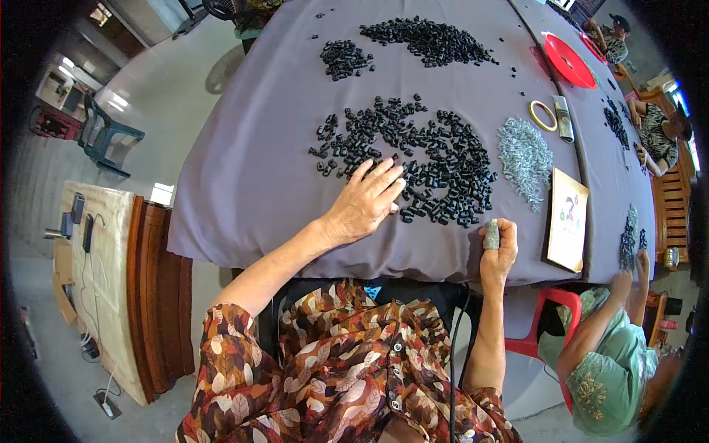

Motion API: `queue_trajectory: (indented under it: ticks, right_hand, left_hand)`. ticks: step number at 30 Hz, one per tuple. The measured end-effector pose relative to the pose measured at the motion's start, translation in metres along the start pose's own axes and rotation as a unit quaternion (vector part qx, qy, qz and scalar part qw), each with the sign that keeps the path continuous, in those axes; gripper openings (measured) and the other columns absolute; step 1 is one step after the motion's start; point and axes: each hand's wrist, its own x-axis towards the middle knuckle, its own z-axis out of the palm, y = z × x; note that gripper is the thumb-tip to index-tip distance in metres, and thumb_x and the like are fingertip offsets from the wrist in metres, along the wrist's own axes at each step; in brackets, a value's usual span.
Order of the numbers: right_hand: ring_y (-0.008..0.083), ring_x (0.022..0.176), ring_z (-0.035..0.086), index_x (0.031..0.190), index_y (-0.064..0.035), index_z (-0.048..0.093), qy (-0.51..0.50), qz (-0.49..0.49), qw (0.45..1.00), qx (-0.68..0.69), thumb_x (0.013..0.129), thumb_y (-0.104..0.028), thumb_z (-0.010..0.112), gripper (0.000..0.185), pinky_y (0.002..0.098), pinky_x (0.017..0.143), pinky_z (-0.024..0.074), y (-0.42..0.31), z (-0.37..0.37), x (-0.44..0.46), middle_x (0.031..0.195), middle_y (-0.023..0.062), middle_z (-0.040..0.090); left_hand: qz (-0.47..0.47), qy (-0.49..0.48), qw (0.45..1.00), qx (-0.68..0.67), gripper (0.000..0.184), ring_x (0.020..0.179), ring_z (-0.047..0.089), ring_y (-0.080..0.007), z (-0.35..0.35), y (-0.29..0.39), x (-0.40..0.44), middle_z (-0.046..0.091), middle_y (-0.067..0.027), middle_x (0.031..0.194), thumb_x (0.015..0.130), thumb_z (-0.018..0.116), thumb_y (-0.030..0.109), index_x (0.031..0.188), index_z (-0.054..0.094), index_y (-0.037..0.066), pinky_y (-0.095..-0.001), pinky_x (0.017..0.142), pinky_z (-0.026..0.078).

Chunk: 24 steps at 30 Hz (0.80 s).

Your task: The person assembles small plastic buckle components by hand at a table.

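My left hand [369,198] lies palm down at the near edge of a broad pile of small black plastic pieces [450,166]. Its fingers are stretched out and touch some of the pieces; a pale wrap shows at its thumb tip. Just right of that pile, by the table's near edge, my right hand [500,247] is closed, fingers curled in. A grey cover [491,234] sits on its thumb. Whatever it may hold is hidden. Beyond it lies a heap of small, clear-grey pieces [524,159].
More black pieces [428,38] are heaped at the far side of the grey cloth [244,170]. A tape roll [543,116], a booklet [567,220] and a red tray [569,63] lie to the right. A person in green [605,369] sits close on the right; others work beyond.
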Motion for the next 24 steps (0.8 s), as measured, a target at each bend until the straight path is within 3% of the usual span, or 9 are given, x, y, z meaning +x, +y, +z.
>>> queue_trajectory:
  ticks: [7,10,14,15,19,24]
  right_hand:
    - [0.0087,0.066,0.049,0.087,-0.0034,0.05,0.002,0.005,1.0,-0.012,0.089,-0.009,0.051,0.005,0.0235,0.06,0.0407,-0.001,-0.001,0.0,0.07,0.0022,0.055]
    - [0.0093,0.066,0.049,0.087,-0.0034,0.05,0.002,0.003,1.0,0.006,0.089,-0.008,0.049,0.005,0.0241,0.06,0.0409,-0.003,0.0,0.0,0.07,0.0026,0.055]
    - [0.0101,0.065,0.049,0.085,-0.0034,0.049,0.001,0.0,1.0,-0.009,0.09,-0.009,0.047,0.007,0.0247,0.06,0.0409,0.001,-0.001,0.0,0.069,0.0028,0.054]
    - [0.0102,0.065,0.049,0.085,-0.0033,0.048,0.002,0.003,1.0,-0.013,0.09,-0.009,0.047,0.008,0.0249,0.06,0.0409,0.0,-0.001,0.001,0.069,0.0028,0.054]
    - [0.0108,0.064,0.049,0.084,-0.0033,0.047,-0.008,0.008,1.0,-0.012,0.09,-0.01,0.047,0.009,0.0256,0.06,0.041,-0.002,-0.002,0.001,0.067,0.0025,0.052]
    - [0.0127,0.064,0.051,0.085,-0.0032,0.047,-0.01,-0.006,0.999,-0.036,0.09,-0.008,0.047,0.007,0.0271,0.059,0.0419,-0.006,-0.003,0.0,0.067,0.0044,0.054]
  left_hand:
    - [0.011,0.048,0.999,0.006,0.034,0.123,0.039,-0.0319,0.003,0.009,0.0,0.047,-0.0156,0.125,0.078,0.059,0.008,0.111,0.054,0.001,-0.0466,0.103,0.028]
    - [0.05,0.028,0.997,-0.048,0.032,0.124,0.038,-0.032,0.011,0.025,-0.002,0.047,-0.0161,0.125,0.076,0.061,0.008,0.107,0.057,0.001,-0.0467,0.103,0.028]
    - [0.035,0.081,0.996,-0.027,0.028,0.112,0.047,-0.0295,0.023,0.029,0.008,0.053,-0.0126,0.112,0.069,0.065,0.005,0.096,0.059,0.003,-0.043,0.093,0.036]
    - [0.035,0.137,0.989,-0.035,0.022,0.099,0.05,-0.0254,0.026,0.029,0.014,0.054,-0.0084,0.098,0.067,0.063,0.003,0.088,0.06,0.005,-0.0385,0.081,0.038]
    - [0.001,0.113,0.994,-0.013,0.015,0.08,0.046,-0.0206,0.03,0.028,0.022,0.049,-0.0034,0.081,0.066,0.059,0.0,0.079,0.06,0.008,-0.0337,0.069,0.034]
    - [-0.022,0.136,0.99,-0.006,0.017,0.077,0.045,-0.0204,0.032,0.032,0.02,0.047,-0.0027,0.079,0.067,0.063,0.002,0.082,0.06,0.01,-0.0337,0.069,0.033]
